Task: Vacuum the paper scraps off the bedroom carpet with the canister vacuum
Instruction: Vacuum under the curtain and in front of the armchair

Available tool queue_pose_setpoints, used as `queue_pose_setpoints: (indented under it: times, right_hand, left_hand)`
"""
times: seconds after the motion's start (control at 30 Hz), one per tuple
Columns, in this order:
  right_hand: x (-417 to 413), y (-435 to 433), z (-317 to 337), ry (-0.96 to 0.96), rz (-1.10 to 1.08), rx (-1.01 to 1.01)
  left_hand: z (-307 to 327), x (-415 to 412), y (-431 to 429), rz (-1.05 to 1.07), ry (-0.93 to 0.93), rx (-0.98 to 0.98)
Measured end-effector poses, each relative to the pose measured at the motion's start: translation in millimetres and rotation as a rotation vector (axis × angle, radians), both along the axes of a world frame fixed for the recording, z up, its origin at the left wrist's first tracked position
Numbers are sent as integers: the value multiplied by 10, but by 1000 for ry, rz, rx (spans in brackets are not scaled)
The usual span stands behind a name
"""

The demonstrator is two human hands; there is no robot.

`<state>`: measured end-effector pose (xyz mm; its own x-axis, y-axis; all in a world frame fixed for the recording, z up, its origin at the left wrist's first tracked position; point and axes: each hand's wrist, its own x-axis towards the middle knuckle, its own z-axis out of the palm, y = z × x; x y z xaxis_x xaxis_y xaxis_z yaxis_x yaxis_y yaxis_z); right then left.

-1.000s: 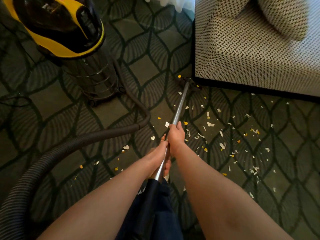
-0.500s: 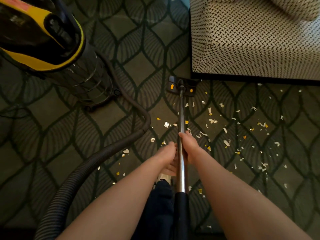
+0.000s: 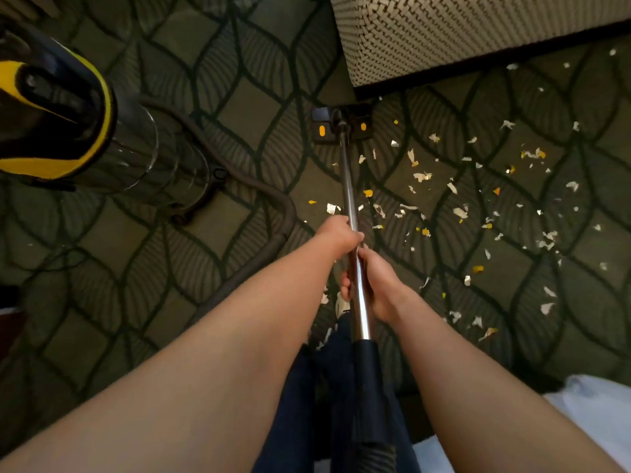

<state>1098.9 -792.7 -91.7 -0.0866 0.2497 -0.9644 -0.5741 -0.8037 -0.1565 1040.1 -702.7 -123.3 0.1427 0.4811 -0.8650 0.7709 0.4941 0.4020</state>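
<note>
On the dark green leaf-patterned carpet (image 3: 239, 107), white and yellow torn paper scraps (image 3: 421, 176) are scattered. Most lie to the right of the shiny metal vacuum wand (image 3: 348, 186), and a few lie just to its left.

The wand is held in both hands. The left hand (image 3: 339, 235) is placed farther down the tube, its grip closed round the metal from the left. The right hand (image 3: 375, 285) is set just behind it, its grip also closed on the tube, with fingertips (image 3: 345, 285) seen curling round on the far side.

At the wand's far end, the flat black floor nozzle with two orange marks (image 3: 358, 129) is laid on the carpet. It sits just beside the dark base of the cream-and-black woven upholstered seat (image 3: 444, 32), near its corner.

The steel-drum canister vacuum with a yellow and black top (image 3: 102, 141) is seen at the left, well apart from the scraps. Its top is blurred, and no writing can be read there. The dark ribbed hose (image 3: 286, 213) is curved across the carpet from the drum toward the person.

Nearer the body, the metal tube is joined to a black cuff (image 3: 367, 387), seen against dark blue trousers (image 3: 300, 421). White fabric (image 3: 597, 414) is visible at the lower right edge.
</note>
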Motion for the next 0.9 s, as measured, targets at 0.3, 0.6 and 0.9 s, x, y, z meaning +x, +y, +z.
queue_pose_setpoints:
  times: [0.3, 0.6, 0.9]
  right_hand:
    - [-192, -291, -49, -63, -29, 22]
    - [-253, -613, 271, -86, -23, 8]
    - [-245, -1026, 358, -81, -14, 9]
  left_hand:
    - [-24, -68, -181, -133, 49, 18]
    - [200, -114, -504, -177, 60, 22]
    - [310, -111, -983, -155, 77, 58]
